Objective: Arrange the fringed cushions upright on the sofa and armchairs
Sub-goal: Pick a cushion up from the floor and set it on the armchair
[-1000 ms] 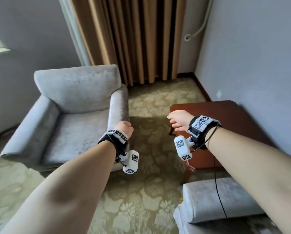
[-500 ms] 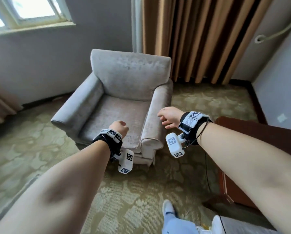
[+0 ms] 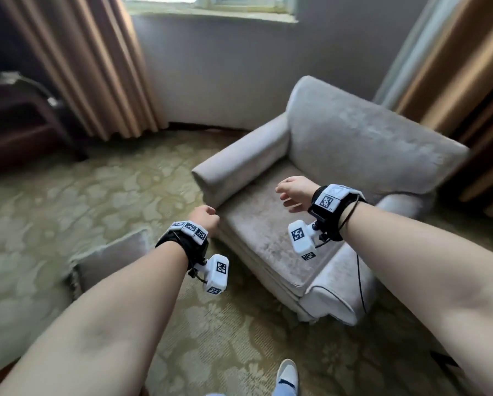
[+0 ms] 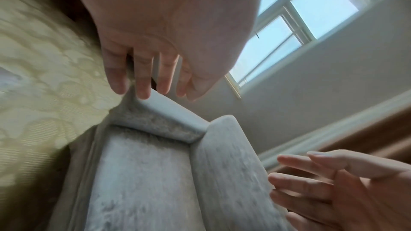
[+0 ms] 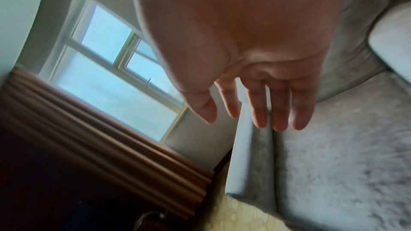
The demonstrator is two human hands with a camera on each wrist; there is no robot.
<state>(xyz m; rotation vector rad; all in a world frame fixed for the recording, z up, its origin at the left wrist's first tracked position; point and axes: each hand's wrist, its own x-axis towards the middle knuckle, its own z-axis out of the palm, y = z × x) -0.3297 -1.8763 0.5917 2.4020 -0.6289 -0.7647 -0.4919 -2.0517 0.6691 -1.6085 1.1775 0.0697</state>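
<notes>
A grey fringed cushion lies on the carpet at the lower left, partly hidden behind my left forearm. The grey velvet armchair stands right of centre with nothing on its seat. My left hand hangs in the air at the seat's front left corner, its fingers loose and holding nothing. My right hand hovers over the seat, also empty. In the left wrist view the left hand has relaxed fingers above the armchair. In the right wrist view the right hand is spread over the seat.
Brown curtains hang at the left of the window wall and more curtains at the right, behind the chair. Dark wooden furniture stands at the far left. Patterned carpet covers the floor. My shoe shows at the bottom.
The view has swung left: the armchair now sits right of centre and a cushion on the floor has come into sight. The side table has left the frame. Both hands stay empty.
</notes>
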